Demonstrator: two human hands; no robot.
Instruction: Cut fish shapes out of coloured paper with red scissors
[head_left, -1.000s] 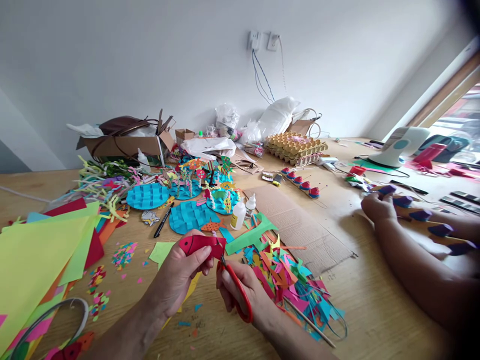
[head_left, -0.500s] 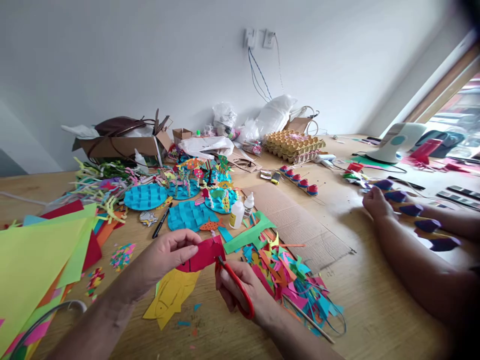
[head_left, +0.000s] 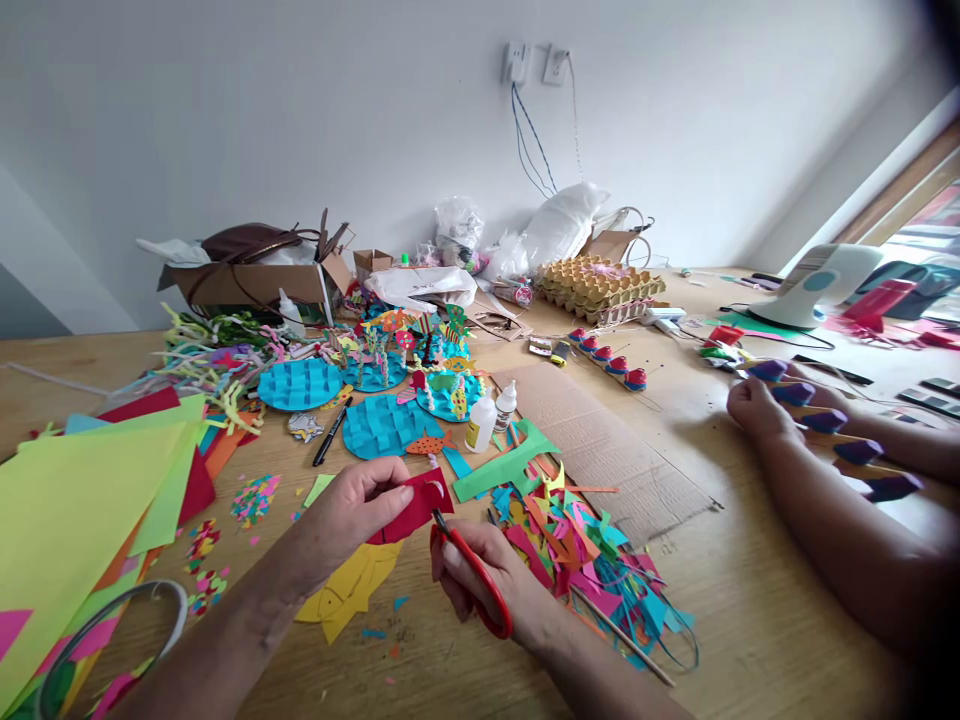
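Between the thumb and fingers of my left hand (head_left: 373, 507) is a piece of red paper (head_left: 411, 512) with dark drawn lines and a curved cut near its right end. My right hand (head_left: 480, 575) is closed around the red-handled scissors (head_left: 484, 585), whose dark blades reach the paper's lower right edge. Yellow paper (head_left: 356, 595) with a fish outline lies on the table below the red paper. A green paper strip (head_left: 506, 462) and a heap of coloured paper scraps (head_left: 577, 550) lie right of my hands.
Glue bottles (head_left: 480, 425) stand beyond my hands, near blue paper-covered discs (head_left: 390, 428) and a black marker (head_left: 332, 432). Coloured sheets (head_left: 90, 490) spread at left. A cardboard sheet (head_left: 600, 450) lies right of centre. At right, another person's hand (head_left: 761, 408) holds a purple-and-yellow egg-carton strip (head_left: 825, 420).
The view has shifted slightly, moving the table's things a little to the right. A curved, pale opening now shows at the red paper's right end. Both hands keep their holds.
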